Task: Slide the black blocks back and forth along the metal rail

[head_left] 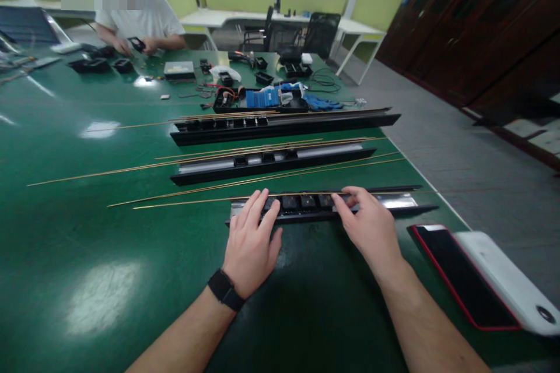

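Observation:
A black channel (324, 217) with a shiny silver inside lies on the green table, close to me. Several small black blocks (307, 200) sit in a row inside it, and a thin brass-coloured rod (188, 203) runs along over them, past the channel's left end. My left hand (251, 239), with a black watch on the wrist, rests its spread fingertips on the channel's left part and the blocks there. At the right end of the row, the thumb and fingers of my right hand (367, 224) are closed around the rod; the exact contact is partly hidden.
Two similar channels, a middle one (271, 164) and a far one (284, 128), lie beyond with loose rods. A tray with blue packets (262, 97) stands behind. Two phones, one red-edged (464, 274) and one white (507, 280), lie at right. A person (140, 17) handles a black part across the table.

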`<state>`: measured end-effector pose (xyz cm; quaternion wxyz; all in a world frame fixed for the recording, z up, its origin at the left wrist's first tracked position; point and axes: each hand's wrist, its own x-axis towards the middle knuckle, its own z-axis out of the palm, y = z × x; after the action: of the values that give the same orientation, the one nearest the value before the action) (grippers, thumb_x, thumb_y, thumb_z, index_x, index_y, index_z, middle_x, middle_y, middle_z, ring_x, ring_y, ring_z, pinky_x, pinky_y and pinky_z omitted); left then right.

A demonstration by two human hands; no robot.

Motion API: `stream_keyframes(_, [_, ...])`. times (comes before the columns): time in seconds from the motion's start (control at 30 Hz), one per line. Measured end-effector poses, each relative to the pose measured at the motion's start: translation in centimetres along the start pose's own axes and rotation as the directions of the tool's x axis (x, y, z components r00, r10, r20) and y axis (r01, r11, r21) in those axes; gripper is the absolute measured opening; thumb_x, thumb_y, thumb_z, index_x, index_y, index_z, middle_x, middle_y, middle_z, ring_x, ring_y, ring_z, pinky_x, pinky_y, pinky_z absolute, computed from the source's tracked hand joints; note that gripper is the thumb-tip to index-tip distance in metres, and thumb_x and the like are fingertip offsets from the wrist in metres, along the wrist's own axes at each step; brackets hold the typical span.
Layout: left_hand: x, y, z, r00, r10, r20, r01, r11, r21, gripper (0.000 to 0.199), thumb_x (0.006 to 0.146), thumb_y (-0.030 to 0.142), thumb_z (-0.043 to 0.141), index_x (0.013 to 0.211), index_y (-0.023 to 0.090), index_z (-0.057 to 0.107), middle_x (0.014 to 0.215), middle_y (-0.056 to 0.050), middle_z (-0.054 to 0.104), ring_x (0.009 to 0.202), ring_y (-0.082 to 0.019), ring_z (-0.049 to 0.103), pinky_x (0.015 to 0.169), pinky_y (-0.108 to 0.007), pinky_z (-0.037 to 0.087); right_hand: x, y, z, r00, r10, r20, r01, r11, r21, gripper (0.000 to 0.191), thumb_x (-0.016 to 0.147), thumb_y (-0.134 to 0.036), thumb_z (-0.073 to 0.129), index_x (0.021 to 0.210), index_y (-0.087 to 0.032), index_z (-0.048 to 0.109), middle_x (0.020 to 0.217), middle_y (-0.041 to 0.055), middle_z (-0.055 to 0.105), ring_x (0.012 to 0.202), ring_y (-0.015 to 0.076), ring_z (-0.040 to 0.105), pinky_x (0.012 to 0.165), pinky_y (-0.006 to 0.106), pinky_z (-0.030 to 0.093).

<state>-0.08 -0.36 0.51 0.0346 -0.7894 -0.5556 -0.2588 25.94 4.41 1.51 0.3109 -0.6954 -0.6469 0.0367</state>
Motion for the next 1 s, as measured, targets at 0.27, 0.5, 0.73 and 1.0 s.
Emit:
stream_keyframes(0.27, [0.01,0.09,-0.05,1.0,-0.003,0.007,0.003,1.0,-0.004,0.05,0.099,0.023,0.057,0.149,0.02,0.053,0.165,-0.016,0.045,0.155,-0.035,0.04,0.108,-0.056,0.051,-0.11,-0.28,-0.05,0.998,-0.059,0.0,0.059,0.997,0.047,0.038,0.1,-0.051,0.059,0.119,-0.022,0.073,0.091,0.0043,0.074,0.086,0.0236,0.07,0.08,0.036,0.05])
stream_keyframes(0.5, [0.01,0.13,-0.07,1.0,-0.011,0.014,0.011,1.0,-0.01,0.051,0.099,0.022,0.056,0.149,0.021,0.052,0.166,-0.017,0.044,0.155,-0.034,0.04,0.108,-0.055,0.051,-0.1,-0.34,-0.06,0.999,-0.036,0.003,0.036,0.999,0.015,0.035,0.1,-0.052,0.059,0.114,-0.023,0.072,0.095,0.0048,0.073,0.089,0.0246,0.069,0.078,0.036,0.048])
stream_keyframes(0.73, [0.07,0.13,-0.12,1.0,-0.008,0.015,0.008,1.0,-0.01,0.051,0.099,0.022,0.056,0.149,0.02,0.052,0.165,-0.017,0.045,0.155,-0.034,0.04,0.108,-0.055,0.051,-0.09,-0.38,-0.07,1.0,-0.014,0.004,0.014,1.0,-0.003,0.035,0.099,-0.053,0.06,0.114,-0.023,0.072,0.095,0.0041,0.073,0.09,0.0238,0.068,0.079,0.035,0.047])
stream_keyframes(1.0, [0.02,0.06,0.03,1.0,0.0,-0.003,0.0,1.0,-0.007,0.05,0.098,0.023,0.057,0.148,0.019,0.053,0.165,-0.017,0.045,0.154,-0.034,0.041,0.108,-0.055,0.051,-0.06,0.03,0.18,1.0,-0.007,-0.009,0.007,1.0,-0.03,0.038,0.098,-0.056,0.06,0.114,-0.023,0.072,0.094,0.0042,0.073,0.091,0.025,0.068,0.078,0.035,0.046])
